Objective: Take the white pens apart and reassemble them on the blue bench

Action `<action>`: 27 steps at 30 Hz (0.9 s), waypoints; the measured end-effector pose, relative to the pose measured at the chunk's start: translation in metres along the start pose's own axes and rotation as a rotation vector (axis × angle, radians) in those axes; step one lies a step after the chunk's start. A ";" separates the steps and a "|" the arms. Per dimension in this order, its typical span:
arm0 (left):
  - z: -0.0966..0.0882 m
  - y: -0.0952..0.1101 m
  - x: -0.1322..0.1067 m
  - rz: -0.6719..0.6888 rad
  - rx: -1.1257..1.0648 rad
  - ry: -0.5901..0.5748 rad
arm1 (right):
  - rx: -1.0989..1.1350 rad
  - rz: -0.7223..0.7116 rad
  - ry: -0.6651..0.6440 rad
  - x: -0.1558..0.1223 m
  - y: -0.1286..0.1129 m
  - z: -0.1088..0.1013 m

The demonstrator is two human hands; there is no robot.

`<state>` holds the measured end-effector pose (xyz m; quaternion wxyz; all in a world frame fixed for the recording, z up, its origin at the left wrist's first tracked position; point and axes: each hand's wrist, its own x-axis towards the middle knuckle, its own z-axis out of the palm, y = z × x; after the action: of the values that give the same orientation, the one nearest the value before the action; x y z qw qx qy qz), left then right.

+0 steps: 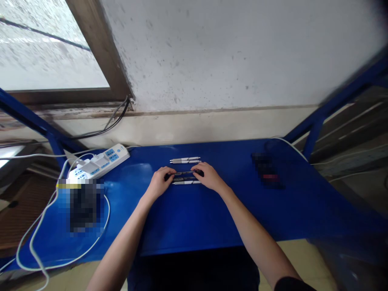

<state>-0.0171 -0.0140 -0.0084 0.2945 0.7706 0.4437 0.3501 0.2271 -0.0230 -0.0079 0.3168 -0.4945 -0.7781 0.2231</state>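
A dark pen (183,173) lies sideways between my two hands, low over the blue table (194,222). My left hand (160,180) pinches its left end between thumb and fingers. At its other end my right hand (209,176) is closed in a similar pinch. Just nearer to me, pens with white and dark barrels (188,182) lie side by side, parallel to the dark one. Beyond my hands rest more white and grey pens (185,160), placed close together. My fingers cover both tips of the dark pen.
At the left is a white power strip (119,155) with plugs in it. A white cable (109,210) loops around a blurred dark object (83,208). Another blurred dark object (266,171) lies at the right. Blue frame posts (309,139) and a wall (227,60) border the table.
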 end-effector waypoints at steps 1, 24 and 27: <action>0.000 0.000 0.000 0.006 0.011 -0.004 | -0.006 0.001 -0.005 0.000 0.000 0.000; -0.003 -0.007 0.019 -0.336 0.075 0.106 | -0.102 0.206 0.380 0.002 0.031 0.007; -0.005 -0.010 0.021 -0.331 0.061 0.066 | -0.103 0.209 0.386 0.002 0.032 0.008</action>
<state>-0.0188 0.0098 -0.0074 0.3102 0.6836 0.5843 0.3082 0.2408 -0.0084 -0.0338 0.4093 -0.6216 -0.6578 0.1161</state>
